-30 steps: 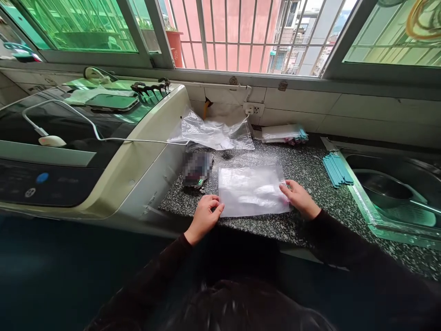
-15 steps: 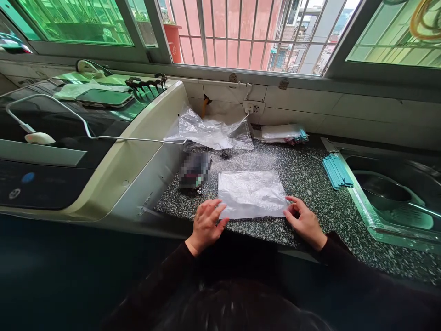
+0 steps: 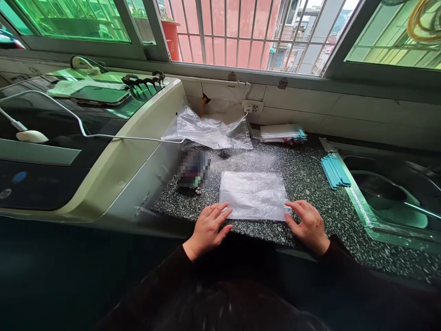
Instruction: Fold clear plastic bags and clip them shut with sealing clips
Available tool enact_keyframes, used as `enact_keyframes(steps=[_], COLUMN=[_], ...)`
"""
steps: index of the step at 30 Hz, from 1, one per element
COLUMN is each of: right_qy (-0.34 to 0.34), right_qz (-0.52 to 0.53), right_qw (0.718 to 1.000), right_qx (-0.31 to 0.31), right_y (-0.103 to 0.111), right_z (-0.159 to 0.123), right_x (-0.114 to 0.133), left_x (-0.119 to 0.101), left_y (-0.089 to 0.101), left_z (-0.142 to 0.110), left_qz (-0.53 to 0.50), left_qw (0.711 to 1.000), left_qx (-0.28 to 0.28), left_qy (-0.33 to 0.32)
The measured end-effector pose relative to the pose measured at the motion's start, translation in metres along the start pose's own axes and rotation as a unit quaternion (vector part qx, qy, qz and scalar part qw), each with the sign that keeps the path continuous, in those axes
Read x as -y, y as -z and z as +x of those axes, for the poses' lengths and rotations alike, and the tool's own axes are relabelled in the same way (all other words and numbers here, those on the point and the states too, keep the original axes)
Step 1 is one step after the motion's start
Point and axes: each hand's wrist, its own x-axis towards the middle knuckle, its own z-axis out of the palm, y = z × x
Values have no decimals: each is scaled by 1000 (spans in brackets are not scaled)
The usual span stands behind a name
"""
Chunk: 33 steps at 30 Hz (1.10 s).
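A flat, whitish translucent plastic bag [image 3: 255, 195] lies on the speckled stone counter [image 3: 306, 174], its surface slightly wrinkled. My left hand [image 3: 211, 226] is at its near left corner, fingers stretched and resting against the edge, thumb apart. At the near right corner is my right hand [image 3: 308, 225], with fingers and thumb spread and the fingertips touching the bag's edge. Neither hand is closed round anything. Behind the bag, a larger crumpled clear plastic bag [image 3: 217, 131] sits near the wall.
A washing machine [image 3: 144, 151] stands left, a phone [image 3: 101, 95] and white cable [image 3: 134, 137] on it. Several teal strips [image 3: 335, 171] lie beside the sink [image 3: 365, 216] at right. A stack of plastic packets [image 3: 282, 134] sits by the wall. A blurred dark object [image 3: 194, 170] is left of the bag.
My right fingers have opened out from the bag's right edge, where they were more curled. The left hand has shifted slightly right and down. The bag looks a little flatter.
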Motion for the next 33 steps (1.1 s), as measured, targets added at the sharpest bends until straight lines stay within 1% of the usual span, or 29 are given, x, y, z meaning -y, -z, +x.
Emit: enact_keyframes(steps=[2, 5, 8, 10, 13, 16, 20, 24, 27, 29, 33], right_qy=[66, 133, 150, 152, 165, 182, 183, 166, 160, 166, 202], right_qz=[-16, -26, -40, -50, -65, -80, -81, -72, -65, -59, -62], right_qw=[997, 991, 987, 986, 983, 979, 979, 983, 984, 984, 977], right_qx=[-21, 10, 36, 43, 40, 36, 34, 30, 34, 30, -6], right_y=[1, -1, -2, 0, 4, 5, 4, 6, 9, 11, 14], right_z=[4, 9, 8, 5, 2, 4, 7, 5, -2, -7, -17], right_x=[8, 16, 15, 9, 3, 4, 13, 22, 29, 32, 30], left_x=[-1, 1, 8, 13, 16, 11, -10, -35, -47, -50, -43], left_y=[1, 1, 2, 3, 3, 1, -7, -17, -24, -27, -30], left_z=[6, 16, 20, 20, 18, 20, 27, 39, 47, 51, 50], left_qz=[-19, -20, -7, -4, -2, -4, 4, 61, 82, 86, 65], left_qw=[1000, 998, 994, 994, 996, 999, 999, 995, 993, 992, 989], left_qx=[17, 65, 107, 111, 88, 49, 19, -18, 4, 16, -21], left_qy=[-4, -9, -12, -13, -7, -8, -37, -79, -88, -95, -133])
